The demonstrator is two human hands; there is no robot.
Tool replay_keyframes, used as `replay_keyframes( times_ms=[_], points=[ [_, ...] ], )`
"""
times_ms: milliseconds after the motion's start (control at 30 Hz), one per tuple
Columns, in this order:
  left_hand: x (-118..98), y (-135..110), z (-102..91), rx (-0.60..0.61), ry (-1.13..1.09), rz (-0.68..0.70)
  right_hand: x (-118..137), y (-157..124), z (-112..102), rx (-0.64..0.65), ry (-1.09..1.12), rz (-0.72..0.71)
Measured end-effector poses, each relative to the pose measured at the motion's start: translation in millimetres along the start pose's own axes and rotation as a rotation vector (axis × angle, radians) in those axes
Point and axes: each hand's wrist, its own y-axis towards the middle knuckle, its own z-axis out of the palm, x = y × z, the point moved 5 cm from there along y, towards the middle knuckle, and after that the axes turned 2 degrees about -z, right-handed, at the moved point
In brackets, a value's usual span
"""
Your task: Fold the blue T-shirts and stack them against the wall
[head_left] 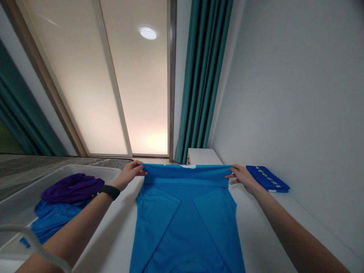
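Pinching the folded top edge of this bright blue fabric shirt [184, 223] between fingers and thumb, my left hand [127, 175] and right hand [241, 179] hold both ends level and taut. The shirt lies flat at twelve o'clock on the smooth white counter [256, 235], with a folded royal-blue cloth [267, 179] at two o'clock and a crumpled purple cloth [72, 188] at ten.

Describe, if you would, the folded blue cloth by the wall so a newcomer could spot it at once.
On the white counter along the grey wall, find the spread blue shirt. Just beyond the right hand holding it, beside the wall, lies a small folded bundle, darker blue than the shirt, with yellow and white marks.
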Motion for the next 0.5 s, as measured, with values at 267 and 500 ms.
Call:
replay_keyframes(
  times_ms=[267,500],
  points=[
    [0.6,-58.9,-4.4,0.06,0.14,0.05,-21.8,-51.8,-8.5,0.028,0.034,-0.048],
    [33.9,-113.7,2.3,0.187,0.307,0.072,-75.7,-97.2,-6.0,0.06,-0.057,-0.188]
  ],
)
